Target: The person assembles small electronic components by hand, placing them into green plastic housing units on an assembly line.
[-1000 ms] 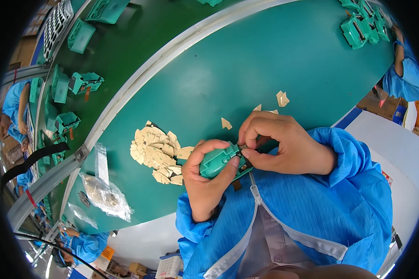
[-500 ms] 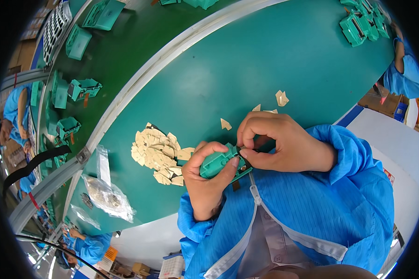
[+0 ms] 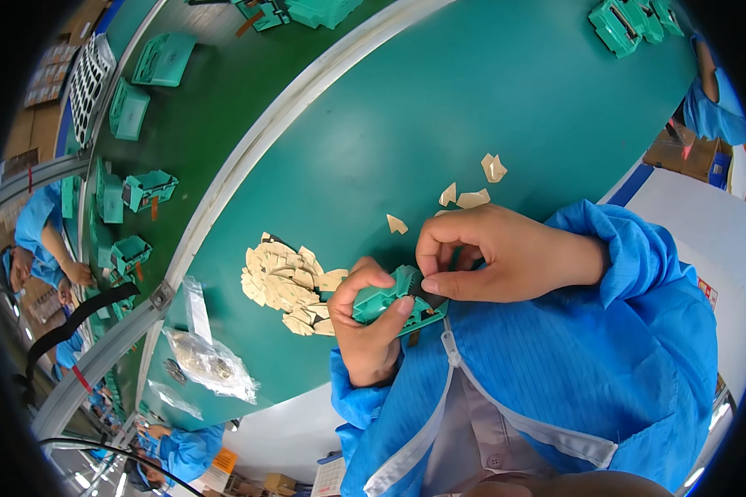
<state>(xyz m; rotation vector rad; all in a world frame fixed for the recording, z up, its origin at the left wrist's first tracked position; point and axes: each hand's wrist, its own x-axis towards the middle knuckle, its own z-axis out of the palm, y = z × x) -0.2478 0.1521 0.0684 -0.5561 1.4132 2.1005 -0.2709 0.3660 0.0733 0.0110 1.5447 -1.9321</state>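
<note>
Fingers of the left hand (image 3: pixel 371 331) are wrapped round a small green part (image 3: pixel 394 303), held just above the green table's (image 3: pixel 439 141) near edge, while the right hand's (image 3: pixel 506 253) fingertips are pinched closed on its top. A fitting step seems in hand; steady pressure is called for next, with beige pieces (image 3: pixel 283 277) piled just left of the part.

On your green table mat (image 3: pixel 472 108): heap of flat beige card pieces (image 3: pixel 286 277), a few loose ones (image 3: pixel 472 197) well apart. Clear plastic bag (image 3: pixel 203 360) near the pale rail (image 3: pixel 249 157). Green plastic housings (image 3: pixel 149 189) beyond it.
</note>
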